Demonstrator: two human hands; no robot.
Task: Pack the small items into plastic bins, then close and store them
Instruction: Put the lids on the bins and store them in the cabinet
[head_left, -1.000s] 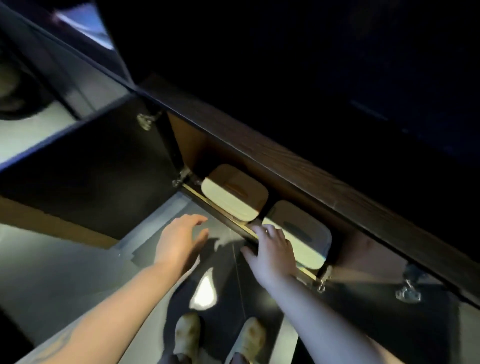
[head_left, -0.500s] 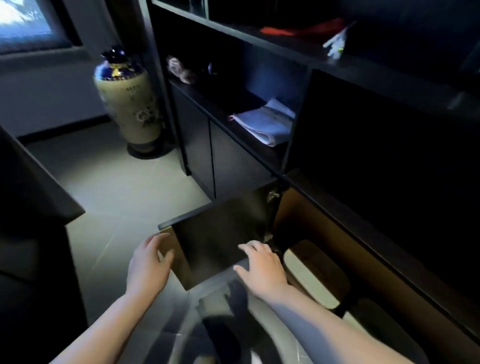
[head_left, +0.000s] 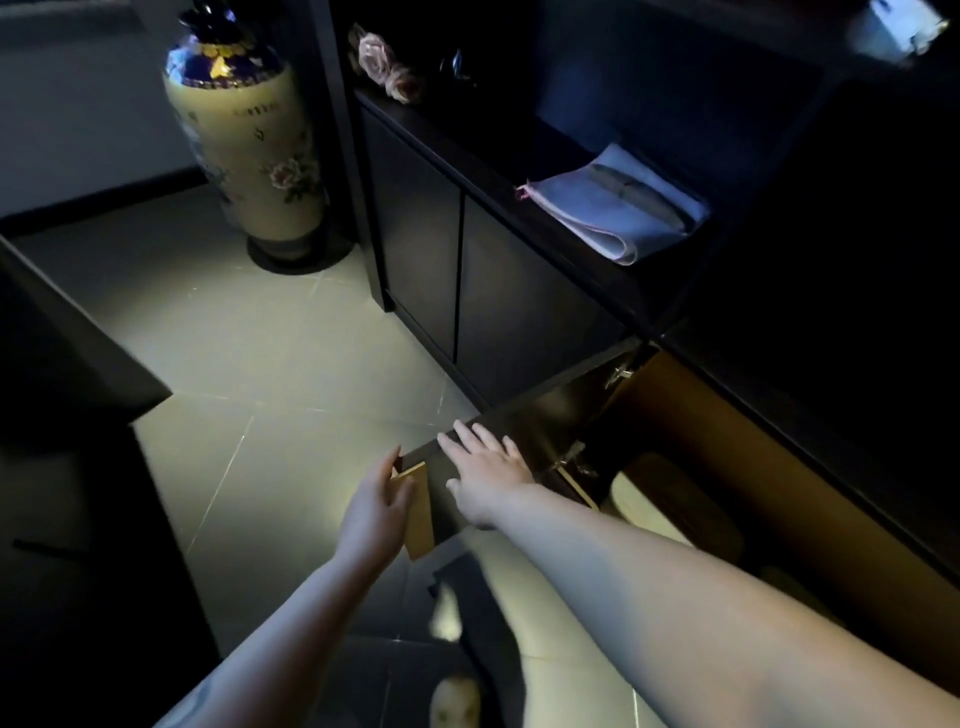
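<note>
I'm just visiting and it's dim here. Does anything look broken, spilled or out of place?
Nothing stands out. The cabinet door is swung open with both hands on it, left hand at its edge, right hand on its face. A lidded bin sits inside. The vase stands upright.

The room is dim. A pale tiled floor (head_left: 270, 338) catches a pool of light. A tall cream vase (head_left: 244, 150) with a blue neck stands by the grey wall (head_left: 78, 104). A dark cabinet (head_left: 467, 270) has shelves holding a folded cloth (head_left: 618, 208) and dried roses (head_left: 387, 62).
</note>
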